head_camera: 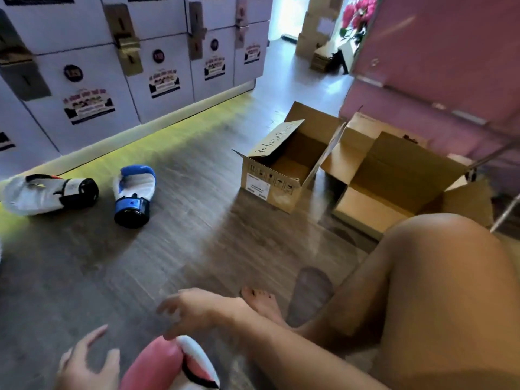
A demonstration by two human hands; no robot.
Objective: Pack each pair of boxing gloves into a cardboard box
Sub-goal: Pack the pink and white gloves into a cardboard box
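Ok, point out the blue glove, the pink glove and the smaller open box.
blue glove (134,184): head view, on its white palm.
pink glove (153,364): head view, on its pink padding.
smaller open box (270,190): head view, on its front wall.

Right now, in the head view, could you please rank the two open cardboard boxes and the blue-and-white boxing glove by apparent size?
Largest: open cardboard box beside the pink wall.
Next: cardboard box with handwritten flap.
Smallest: blue-and-white boxing glove.

Blue-white glove (132,192) beside white glove (42,196), pink glove (157,363) nearer; both boxes (271,182) (399,167) open
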